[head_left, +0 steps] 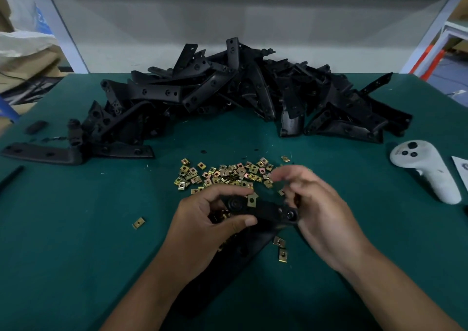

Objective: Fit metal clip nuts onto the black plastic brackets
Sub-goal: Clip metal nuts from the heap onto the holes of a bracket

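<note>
Both forearms are reaching in from the near edge of the green tabletop (76, 254). Between them a bracket (266, 211) is being held just above the cloth, its long leg running back toward the near edge under the left wrist. Left hand (202, 226) is curling its grip round the bracket's left end, thumb in front and fingers over the top. Right hand (321, 219) is cupping the right end, fingers bent round it; its fingertips are blurred. One nut (252, 200) is sitting on the bracket's top edge, beside the left fingertips. Some loose nuts are showing inside the left palm.

Just beyond the hands a heap of nuts (228, 174) is lying near the middle of the tabletop. Strays are lying apart: one (138, 223) to the left, two (280, 248) just right of the bracket's leg. A big pile of brackets (240, 95) is stretching along the far edge. A white controller (428, 171) is lying near the right edge.
</note>
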{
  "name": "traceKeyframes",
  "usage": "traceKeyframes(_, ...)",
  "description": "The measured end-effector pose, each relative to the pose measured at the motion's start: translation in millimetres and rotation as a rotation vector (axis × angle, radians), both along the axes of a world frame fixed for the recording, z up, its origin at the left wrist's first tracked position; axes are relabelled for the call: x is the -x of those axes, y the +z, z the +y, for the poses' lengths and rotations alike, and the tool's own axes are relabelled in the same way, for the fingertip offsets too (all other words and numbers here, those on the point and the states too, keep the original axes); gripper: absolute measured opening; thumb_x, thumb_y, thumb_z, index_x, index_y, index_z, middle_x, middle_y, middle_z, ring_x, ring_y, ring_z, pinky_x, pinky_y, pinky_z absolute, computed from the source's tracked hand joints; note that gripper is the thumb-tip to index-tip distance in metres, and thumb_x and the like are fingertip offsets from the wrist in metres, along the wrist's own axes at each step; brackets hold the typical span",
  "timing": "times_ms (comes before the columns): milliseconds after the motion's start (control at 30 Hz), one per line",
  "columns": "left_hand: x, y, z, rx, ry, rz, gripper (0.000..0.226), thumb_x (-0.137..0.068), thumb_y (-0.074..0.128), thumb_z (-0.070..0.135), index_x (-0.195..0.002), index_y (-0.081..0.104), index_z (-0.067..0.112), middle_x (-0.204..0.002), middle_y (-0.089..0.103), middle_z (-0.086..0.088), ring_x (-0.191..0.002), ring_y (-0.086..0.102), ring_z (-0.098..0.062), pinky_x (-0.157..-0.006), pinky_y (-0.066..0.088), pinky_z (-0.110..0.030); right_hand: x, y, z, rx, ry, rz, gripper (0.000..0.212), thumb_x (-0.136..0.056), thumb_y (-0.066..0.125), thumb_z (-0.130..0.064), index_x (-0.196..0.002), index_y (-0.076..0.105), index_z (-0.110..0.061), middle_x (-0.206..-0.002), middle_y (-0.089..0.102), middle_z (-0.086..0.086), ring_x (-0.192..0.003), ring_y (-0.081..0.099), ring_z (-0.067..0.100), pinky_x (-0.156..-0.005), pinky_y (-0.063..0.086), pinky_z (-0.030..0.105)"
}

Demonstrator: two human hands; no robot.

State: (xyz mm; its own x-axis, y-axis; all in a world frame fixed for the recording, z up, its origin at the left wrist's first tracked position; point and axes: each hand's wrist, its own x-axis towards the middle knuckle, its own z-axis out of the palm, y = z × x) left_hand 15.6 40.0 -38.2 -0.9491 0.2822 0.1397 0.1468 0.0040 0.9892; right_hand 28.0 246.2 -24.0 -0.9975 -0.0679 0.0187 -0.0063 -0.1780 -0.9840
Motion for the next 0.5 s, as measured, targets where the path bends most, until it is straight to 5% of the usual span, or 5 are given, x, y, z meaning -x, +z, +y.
traceKeyframes(100,0.9,-1.2,-0.8,0.007,0.029,0.008,0.03,-0.07,0.084,0.038,-0.098,0.074,0.04,-0.091,0.077,0.006,-0.082,0.072,-0.015,-0.073,0.058,-0.023,6.7,-0.9,10.4,0.347,-0.109,-0.116,0.048,-0.058,0.038,0.013,-0.088,0.064,-0.014,-0.096,0.067,0.003,-0.079,0.053,0.011,-0.066,0.043,0.024)
traceKeyframes(233,1.5,-0.4,-0.7,-0.015,0.085,0.002,0.03,-0.071,0.082,0.044,-0.099,0.072,0.039,-0.093,0.074,0.0,-0.085,0.067,-0.039,-0.079,0.059,-0.052,13.6,-3.8,15.3,0.503,-0.119,-0.209,0.057,-0.076,0.025,0.032,-0.101,0.06,-0.005,-0.103,0.07,0.013,-0.091,0.069,0.018,-0.075,0.057,0.025)
traceKeyframes(433,-0.1,-2.0,-0.8,0.015,0.044,-0.009,0.021,-0.079,0.079,0.039,-0.099,0.07,0.038,-0.092,0.073,0.0,-0.086,0.069,-0.031,-0.075,0.061,-0.042,13.9,-7.5,14.3,0.49,0.003,-0.226,0.045,-0.089,0.041,0.022,-0.127,0.053,0.003,-0.125,0.069,0.02,-0.121,0.065,0.031,-0.098,0.055,0.034)
traceKeyframes(500,-0.2,-1.9,0.3,-0.017,0.042,0.0,0.019,-0.08,0.076,0.033,-0.098,0.069,0.034,-0.09,0.073,0.006,-0.082,0.07,-0.015,-0.073,0.057,-0.027,13.2,-6.7,14.1,0.464,0.046,-0.218,0.047,-0.088,0.049,0.013,-0.133,0.05,0.001,-0.13,0.066,0.02,-0.124,0.063,0.03,-0.098,0.054,0.033)
